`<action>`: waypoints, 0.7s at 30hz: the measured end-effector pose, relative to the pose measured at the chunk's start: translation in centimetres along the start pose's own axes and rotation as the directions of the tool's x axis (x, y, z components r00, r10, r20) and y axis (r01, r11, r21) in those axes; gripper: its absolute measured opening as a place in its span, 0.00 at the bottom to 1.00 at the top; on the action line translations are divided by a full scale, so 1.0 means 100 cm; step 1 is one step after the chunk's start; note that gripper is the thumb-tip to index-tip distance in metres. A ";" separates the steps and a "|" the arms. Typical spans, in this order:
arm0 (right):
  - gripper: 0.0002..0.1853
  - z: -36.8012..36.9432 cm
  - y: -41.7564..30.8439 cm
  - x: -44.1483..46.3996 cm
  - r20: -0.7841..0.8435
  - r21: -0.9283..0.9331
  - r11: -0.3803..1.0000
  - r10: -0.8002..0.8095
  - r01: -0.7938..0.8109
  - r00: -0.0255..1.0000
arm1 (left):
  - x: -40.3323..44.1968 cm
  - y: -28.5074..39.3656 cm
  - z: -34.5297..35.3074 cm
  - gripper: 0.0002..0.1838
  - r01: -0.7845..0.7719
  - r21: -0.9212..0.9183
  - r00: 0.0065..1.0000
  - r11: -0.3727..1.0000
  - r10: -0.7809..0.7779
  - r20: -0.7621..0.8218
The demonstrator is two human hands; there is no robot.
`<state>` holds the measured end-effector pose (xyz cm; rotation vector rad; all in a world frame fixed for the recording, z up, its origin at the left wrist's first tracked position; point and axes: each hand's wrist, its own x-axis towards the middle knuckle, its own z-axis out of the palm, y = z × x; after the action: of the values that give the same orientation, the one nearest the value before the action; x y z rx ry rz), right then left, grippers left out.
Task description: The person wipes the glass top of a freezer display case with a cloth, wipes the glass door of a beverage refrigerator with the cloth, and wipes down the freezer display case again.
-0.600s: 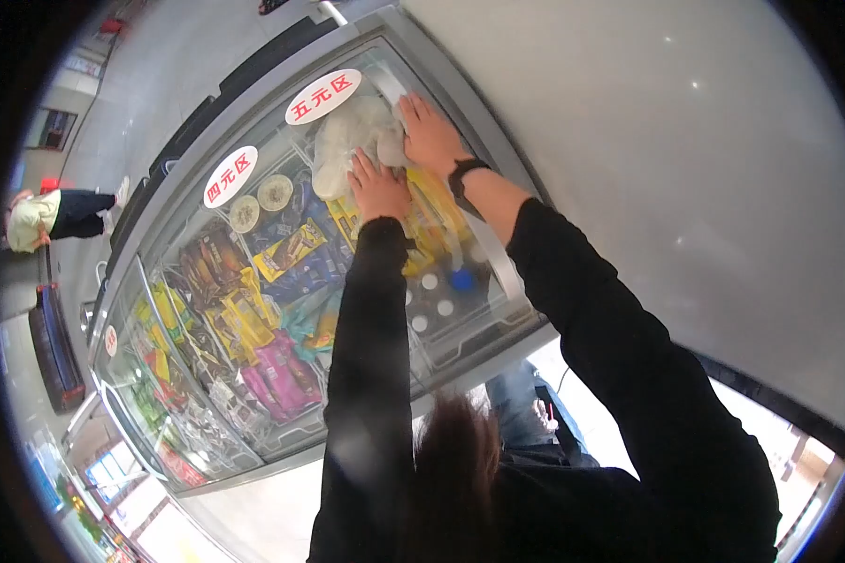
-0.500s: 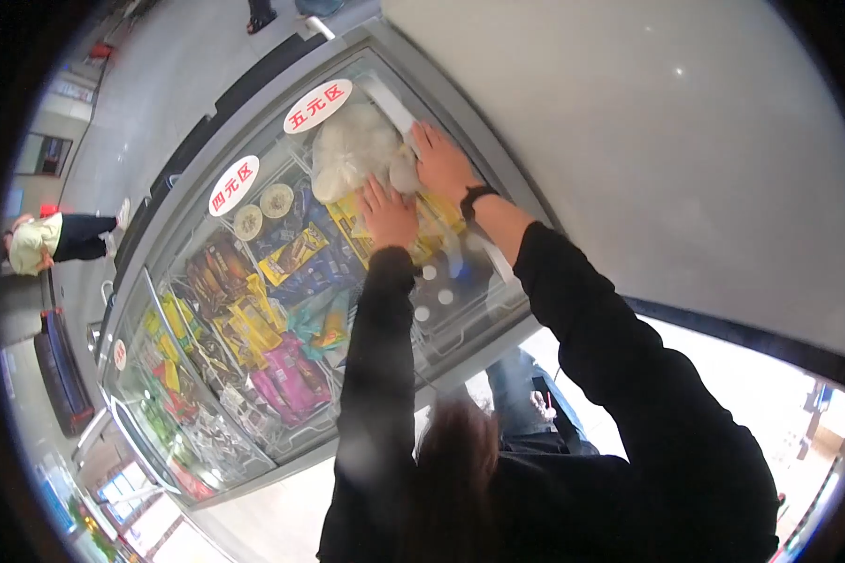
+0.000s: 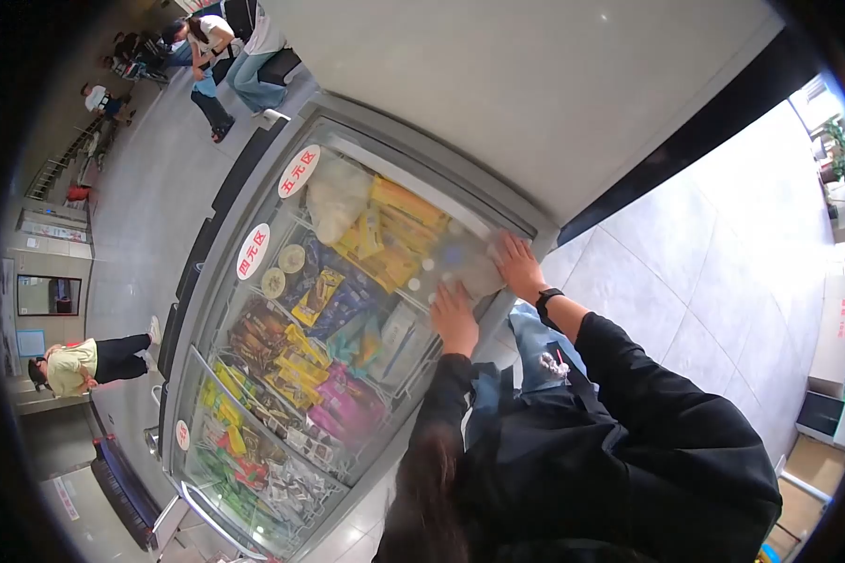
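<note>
Under me is a chest freezer [image 3: 521,205] with a glass lid, full of wrapped ice creams in wire baskets. My left hand [image 3: 455,320] lies with fingers spread on the glass near the lid's front edge. My right hand [image 3: 519,266], a black band at its wrist, rests at the lid's near right corner, fingers extended. A pale greyish cloth [image 3: 474,267] appears between the hands, partly covered by them. Beneath the glass are yellow packets [image 3: 408,218], pink packets [image 3: 345,402] and a whitish bag [image 3: 336,195].
Oval labels with red writing [image 3: 299,171] mark the lid's far side. A grey wall [image 3: 535,84] borders the freezer. One person [image 3: 73,367] stands at the left; other people [image 3: 253,61] are at the upper left. A lid handle [image 3: 218,524] shows at the bottom left.
Both hands have slid along the glass from beside the whitish bag to the near right corner, the pale cloth with them. The view has turned, showing more floor and more people.
</note>
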<state>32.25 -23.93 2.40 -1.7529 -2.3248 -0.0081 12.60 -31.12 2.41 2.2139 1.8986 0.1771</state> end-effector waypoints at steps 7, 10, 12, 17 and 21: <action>0.36 -0.031 0.034 0.004 0.149 0.538 0.840 -0.180 0.073 0.972 | -0.020 0.060 0.004 0.35 0.159 -0.140 0.987 0.977 -0.160 0.001; 0.35 -0.029 0.047 0.023 0.143 0.604 0.777 -0.324 0.177 0.935 | -0.011 0.073 0.013 0.33 0.284 -0.147 0.948 0.947 -0.301 -0.107; 0.32 -0.008 0.061 0.024 0.130 0.429 0.846 -0.406 0.318 0.904 | -0.004 0.073 0.017 0.28 0.331 -0.096 0.928 0.939 -0.342 -0.147; 0.23 -0.022 0.049 0.031 0.232 0.434 0.797 -0.550 0.421 0.802 | -0.023 0.067 0.006 0.18 0.339 -0.177 0.894 0.924 -0.375 -0.246; 0.19 -0.025 0.005 0.047 0.293 0.466 0.676 -0.726 0.571 0.622 | -0.044 0.050 0.009 0.17 0.432 -0.219 0.837 0.875 -0.480 -0.262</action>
<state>32.00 -19.69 5.68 -0.6859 -2.9533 0.7078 16.88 -36.20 3.01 1.6431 2.4276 0.5930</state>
